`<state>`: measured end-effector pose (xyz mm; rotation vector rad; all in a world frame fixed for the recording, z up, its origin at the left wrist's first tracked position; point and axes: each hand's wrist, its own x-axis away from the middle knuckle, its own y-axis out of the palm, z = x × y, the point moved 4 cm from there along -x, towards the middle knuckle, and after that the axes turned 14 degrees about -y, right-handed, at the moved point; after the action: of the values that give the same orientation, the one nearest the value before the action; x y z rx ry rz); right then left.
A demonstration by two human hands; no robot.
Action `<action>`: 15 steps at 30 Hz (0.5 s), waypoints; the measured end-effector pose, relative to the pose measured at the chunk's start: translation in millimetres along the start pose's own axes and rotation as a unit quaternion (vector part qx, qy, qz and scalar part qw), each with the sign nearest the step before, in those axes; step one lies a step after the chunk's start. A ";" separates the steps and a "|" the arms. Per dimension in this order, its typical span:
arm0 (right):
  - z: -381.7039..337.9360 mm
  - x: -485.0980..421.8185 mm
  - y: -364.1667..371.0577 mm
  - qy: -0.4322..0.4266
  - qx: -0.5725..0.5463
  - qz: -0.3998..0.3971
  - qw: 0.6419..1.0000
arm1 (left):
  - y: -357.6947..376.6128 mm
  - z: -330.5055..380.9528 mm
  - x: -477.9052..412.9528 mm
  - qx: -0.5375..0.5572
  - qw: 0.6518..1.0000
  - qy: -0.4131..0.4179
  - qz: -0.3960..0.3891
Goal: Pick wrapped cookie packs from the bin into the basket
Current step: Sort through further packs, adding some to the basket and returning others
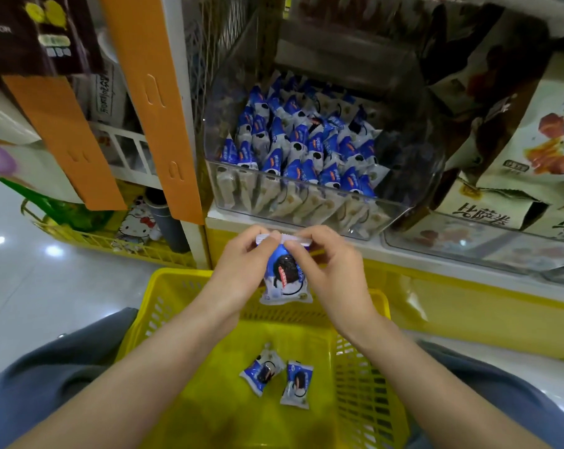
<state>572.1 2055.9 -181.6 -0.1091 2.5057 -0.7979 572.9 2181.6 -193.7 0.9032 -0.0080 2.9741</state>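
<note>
holds one cookie pack by its top seam, pinched in left grip and right grip, hanging just above the yellow basket; two more packs inside, clear bin behind full.

This is a shop's snack aisle: a clear bin crammed with identical wrapped cookie packs sits on a yellow shelf beside printed snack boxes, above a yellow shopping basket and glossy tiled floor.

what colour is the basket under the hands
Bright yellow plastic with slotted sides; the basket shows best in the head view, the only one here.
</note>
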 end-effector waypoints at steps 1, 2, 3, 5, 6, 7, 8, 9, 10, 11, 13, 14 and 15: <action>-2.6 0.4 -1.8 -0.044 0.062 -0.008 0.997 | 1.1 -0.9 0.4 0.008 1.000 -0.013 -0.007; -4.1 0.8 -3.5 -0.065 0.095 -0.008 0.993 | 2.2 -2.2 0.8 0.014 0.999 -0.024 -0.018; -4.8 0.7 -5.3 -0.060 0.095 0.000 0.994 | 3.1 -3.3 1.3 0.015 0.999 -0.035 -0.031; 0.2 1.7 -8.2 -0.001 0.029 0.032 0.999 | 5.0 -5.4 2.5 -0.011 0.996 -0.055 -0.066; 5.5 2.4 -9.3 0.046 -0.017 0.053 0.997 | 6.4 -6.4 3.6 -0.040 0.994 -0.062 -0.083; 10.7 3.2 -10.4 0.099 -0.063 0.073 0.990 | 7.8 -7.4 4.5 -0.062 0.992 -0.063 -0.093; 15.3 4.4 -11.4 0.152 -0.114 0.090 0.978 | 8.1 -8.0 5.3 -0.071 0.991 -0.058 -0.093; 18.6 5.9 -11.9 0.202 -0.168 0.101 0.960 | 7.1 -7.9 5.6 -0.069 0.993 -0.047 -0.083; 21.0 7.7 -11.4 0.245 -0.219 0.106 0.939 | 4.7 -6.8 5.9 -0.060 0.995 -0.034 -0.068; 22.4 9.9 -10.3 0.275 -0.261 0.101 0.920 | 0.9 -5.0 6.2 -0.046 0.997 -0.020 -0.050; 23.3 12.5 -7.6 0.302 -0.304 0.061 0.901 | -8.5 -0.8 4.6 -0.027 1.000 0.007 -0.014; 23.7 13.3 -6.7 0.299 -0.309 0.029 0.902 | -13.4 1.3 3.2 -0.037 0.999 0.025 0.004; 22.9 13.1 -5.6 0.287 -0.307 -0.009 0.908 | -17.7 3.6 2.3 -0.053 0.997 0.045 0.021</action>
<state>571.4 2036.4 -200.3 -0.1236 3.2403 0.0082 573.6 2199.3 -189.5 0.7659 -0.1825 3.0174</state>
